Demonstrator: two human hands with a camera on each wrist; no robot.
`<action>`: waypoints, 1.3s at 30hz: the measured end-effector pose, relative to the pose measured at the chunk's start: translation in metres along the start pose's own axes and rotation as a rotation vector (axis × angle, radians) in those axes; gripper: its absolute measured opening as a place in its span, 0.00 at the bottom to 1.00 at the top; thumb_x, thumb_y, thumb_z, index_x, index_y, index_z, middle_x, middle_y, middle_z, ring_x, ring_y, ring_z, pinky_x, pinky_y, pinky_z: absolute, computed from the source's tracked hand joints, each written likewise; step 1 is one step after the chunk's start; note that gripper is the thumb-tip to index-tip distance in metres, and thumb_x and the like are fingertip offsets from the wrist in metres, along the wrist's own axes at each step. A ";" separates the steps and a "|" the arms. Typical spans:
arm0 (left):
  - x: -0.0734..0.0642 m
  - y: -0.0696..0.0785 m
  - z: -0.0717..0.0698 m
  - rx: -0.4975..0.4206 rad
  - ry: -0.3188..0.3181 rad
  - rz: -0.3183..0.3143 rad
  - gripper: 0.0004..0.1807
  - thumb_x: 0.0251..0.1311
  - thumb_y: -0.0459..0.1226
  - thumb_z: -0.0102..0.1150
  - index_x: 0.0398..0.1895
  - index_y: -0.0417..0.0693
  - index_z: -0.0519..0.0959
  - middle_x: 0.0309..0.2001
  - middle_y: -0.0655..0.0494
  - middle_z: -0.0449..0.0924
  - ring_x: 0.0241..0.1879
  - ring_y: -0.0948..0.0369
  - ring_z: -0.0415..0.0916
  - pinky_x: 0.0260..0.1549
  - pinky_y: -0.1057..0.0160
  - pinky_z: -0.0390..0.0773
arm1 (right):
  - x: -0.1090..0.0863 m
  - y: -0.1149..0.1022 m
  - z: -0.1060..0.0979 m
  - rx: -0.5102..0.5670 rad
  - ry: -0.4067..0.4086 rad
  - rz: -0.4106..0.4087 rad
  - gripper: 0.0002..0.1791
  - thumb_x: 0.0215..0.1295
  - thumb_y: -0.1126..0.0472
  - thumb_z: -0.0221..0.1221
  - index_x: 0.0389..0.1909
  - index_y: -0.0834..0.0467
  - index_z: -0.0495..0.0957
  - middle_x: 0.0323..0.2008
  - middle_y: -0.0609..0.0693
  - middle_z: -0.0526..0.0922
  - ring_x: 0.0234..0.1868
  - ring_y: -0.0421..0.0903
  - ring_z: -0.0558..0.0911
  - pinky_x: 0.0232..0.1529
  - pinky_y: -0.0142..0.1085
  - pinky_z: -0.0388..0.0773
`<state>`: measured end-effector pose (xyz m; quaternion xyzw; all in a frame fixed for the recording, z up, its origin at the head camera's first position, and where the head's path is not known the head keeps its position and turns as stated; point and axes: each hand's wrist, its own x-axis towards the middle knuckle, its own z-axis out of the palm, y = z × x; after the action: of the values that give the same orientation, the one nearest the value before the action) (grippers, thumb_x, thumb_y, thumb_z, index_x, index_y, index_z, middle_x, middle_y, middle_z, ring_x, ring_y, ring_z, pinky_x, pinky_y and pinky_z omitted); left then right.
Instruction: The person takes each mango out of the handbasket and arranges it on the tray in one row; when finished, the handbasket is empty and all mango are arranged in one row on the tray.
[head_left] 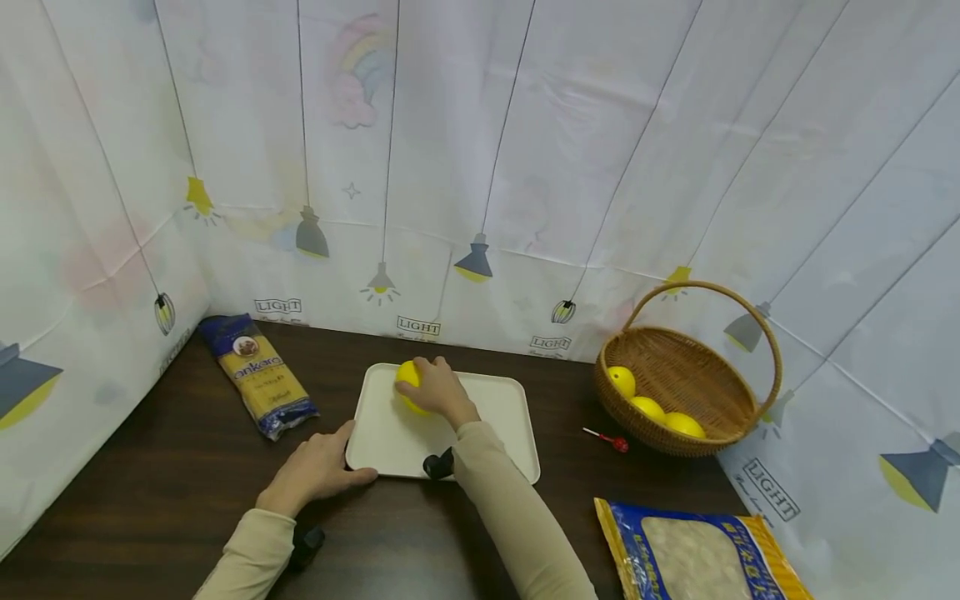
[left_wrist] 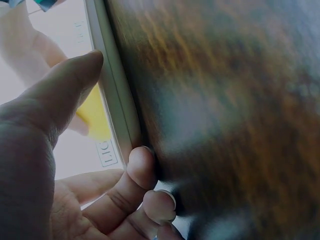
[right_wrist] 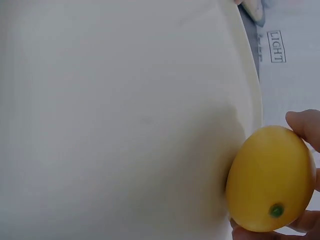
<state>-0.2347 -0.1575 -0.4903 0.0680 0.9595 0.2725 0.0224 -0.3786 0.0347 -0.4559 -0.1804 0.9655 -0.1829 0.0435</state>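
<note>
The lemon [right_wrist: 270, 177] is gripped in your right hand [head_left: 441, 392] over the far left part of the white tray [head_left: 491, 417]. Your left hand [head_left: 315, 468], loosely spread, touches the tray's near left corner; farther right on the tabletop [head_left: 420, 537] stands a wicker basket [head_left: 682, 362].

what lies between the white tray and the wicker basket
A red lollipop lies on the dark table between the tray and basket, nearer the basket, in the head view.

Head vw dn; wrist vws nr tray [head_left: 491, 408].
</note>
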 end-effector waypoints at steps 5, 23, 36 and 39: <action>0.000 0.001 0.002 -0.002 0.002 0.003 0.49 0.52 0.60 0.70 0.72 0.43 0.66 0.43 0.42 0.86 0.37 0.49 0.84 0.40 0.46 0.80 | 0.003 -0.005 0.002 0.027 -0.039 0.008 0.39 0.67 0.37 0.52 0.74 0.53 0.64 0.57 0.58 0.73 0.46 0.48 0.72 0.44 0.39 0.70; 0.002 0.002 0.005 -0.001 0.006 -0.005 0.48 0.52 0.59 0.71 0.71 0.44 0.67 0.36 0.48 0.85 0.30 0.57 0.81 0.35 0.50 0.79 | 0.008 -0.034 0.014 0.064 -0.007 0.029 0.39 0.69 0.34 0.51 0.71 0.57 0.67 0.61 0.61 0.72 0.47 0.52 0.75 0.47 0.44 0.76; 0.001 0.002 0.003 0.008 0.023 0.006 0.47 0.51 0.58 0.72 0.70 0.43 0.69 0.38 0.46 0.86 0.31 0.56 0.82 0.34 0.50 0.79 | 0.007 -0.036 0.013 0.081 -0.010 0.079 0.42 0.71 0.31 0.44 0.74 0.56 0.63 0.70 0.63 0.66 0.66 0.58 0.73 0.65 0.53 0.72; 0.000 0.000 0.002 0.011 0.030 0.007 0.48 0.51 0.59 0.72 0.70 0.43 0.68 0.41 0.43 0.86 0.34 0.53 0.83 0.36 0.49 0.80 | 0.005 -0.031 0.010 0.102 -0.017 0.099 0.43 0.71 0.31 0.43 0.76 0.55 0.61 0.74 0.62 0.62 0.72 0.59 0.69 0.69 0.55 0.68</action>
<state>-0.2348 -0.1562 -0.4919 0.0672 0.9609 0.2684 0.0068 -0.3716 0.0025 -0.4535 -0.1315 0.9622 -0.2279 0.0700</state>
